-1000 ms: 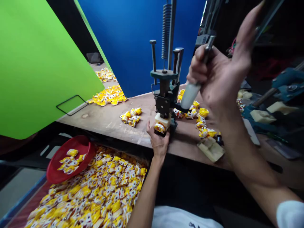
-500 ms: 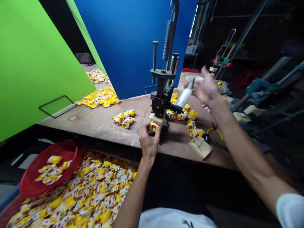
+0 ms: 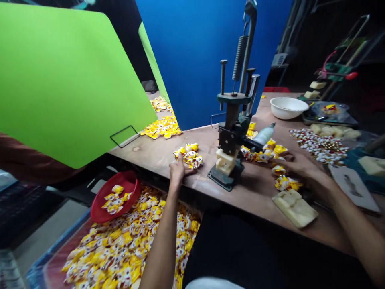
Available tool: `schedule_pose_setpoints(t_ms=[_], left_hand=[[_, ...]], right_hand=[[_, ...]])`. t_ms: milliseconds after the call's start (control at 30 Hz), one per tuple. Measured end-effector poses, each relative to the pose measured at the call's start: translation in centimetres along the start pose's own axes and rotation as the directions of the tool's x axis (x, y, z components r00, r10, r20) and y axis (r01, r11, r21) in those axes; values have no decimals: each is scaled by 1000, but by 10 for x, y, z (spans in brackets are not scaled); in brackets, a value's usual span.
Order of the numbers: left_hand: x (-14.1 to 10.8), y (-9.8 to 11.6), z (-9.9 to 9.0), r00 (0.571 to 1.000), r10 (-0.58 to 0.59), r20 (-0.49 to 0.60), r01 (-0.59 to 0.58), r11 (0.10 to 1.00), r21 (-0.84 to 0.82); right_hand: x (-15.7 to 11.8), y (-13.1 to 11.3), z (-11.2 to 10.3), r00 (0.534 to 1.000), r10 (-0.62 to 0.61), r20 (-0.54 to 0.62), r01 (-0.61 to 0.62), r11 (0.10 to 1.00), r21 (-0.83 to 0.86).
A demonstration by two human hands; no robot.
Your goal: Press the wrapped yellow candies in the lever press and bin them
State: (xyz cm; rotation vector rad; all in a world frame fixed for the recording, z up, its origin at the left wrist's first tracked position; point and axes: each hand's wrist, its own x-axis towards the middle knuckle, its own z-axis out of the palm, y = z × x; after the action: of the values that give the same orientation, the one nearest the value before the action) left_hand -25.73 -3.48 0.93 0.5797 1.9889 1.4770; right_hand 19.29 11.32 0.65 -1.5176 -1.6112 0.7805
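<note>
My left hand lies with its fingers against a heap of yellow-and-white wrapped pieces on the wooden workbench. My right hand rests low on the bench, fingers spread, close to scattered yellow pieces. Between them stands a green metal hand press with a cream block mould at its foot. Its lever with a white grip points right, and neither hand touches it. Whether my left fingers pinch a piece is hidden.
A red dish sits in a big heap of yellow packets below the bench edge. Further right are a white bowl, a dark tray, small beads and a cream block. Green and blue screens stand behind.
My right hand has let go of the white-gripped lever and dropped to the bench. My left hand has moved from the mould to the heap at its left. The view has swung right.
</note>
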Motion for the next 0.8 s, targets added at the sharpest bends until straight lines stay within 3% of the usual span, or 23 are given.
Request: schedule_pose_setpoints(t_ms=[100, 167, 200, 233, 267, 300, 367, 433, 500, 600, 667, 800], left_hand=[[-39, -6, -4, 978, 148, -150, -146, 989, 22], [-87, -21, 5, 909, 349, -229, -361, 933, -10], [-113, -29, 14, 899, 413, -146, -427, 900, -82], [-138, -36, 24, 895, 442, 55, -429, 889, -159], [-160, -42, 34, 872, 436, 224, -383, 891, -242], [-177, -46, 44, 851, 411, 326, -313, 897, -313], [-196, -51, 55, 858, 351, 376, -188, 895, -405], [-192, -53, 56, 911, 320, 259, -187, 882, -432], [-173, -53, 53, 918, 370, 140, -293, 874, -387], [-137, -52, 59, 841, 539, 48, -511, 821, -255], [-120, -51, 70, 775, 631, 32, -619, 768, -165], [-112, -46, 91, 681, 732, 27, -732, 681, -18]], right_hand=[[-31, -13, -18, 989, 142, 49, -149, 962, 230], [-65, -25, -12, 985, 138, 108, -166, 930, 327], [-84, -32, -2, 978, 100, 183, -161, 920, 358], [-102, -41, 11, 962, 47, 269, -155, 906, 394], [-119, -50, 27, 937, -16, 350, -151, 883, 445], [-133, -58, 44, 907, -83, 413, -151, 850, 504], [-150, -71, 75, 856, -193, 479, -155, 789, 595], [-154, -75, 96, 837, -258, 482, -136, 756, 641], [-146, -70, 104, 866, -270, 422, -82, 754, 651], [-130, -59, 95, 935, -209, 287, -20, 776, 630], [-122, -53, 82, 953, -163, 257, -32, 787, 616], [-98, -51, 57, 973, -99, 207, -53, 781, 622]])
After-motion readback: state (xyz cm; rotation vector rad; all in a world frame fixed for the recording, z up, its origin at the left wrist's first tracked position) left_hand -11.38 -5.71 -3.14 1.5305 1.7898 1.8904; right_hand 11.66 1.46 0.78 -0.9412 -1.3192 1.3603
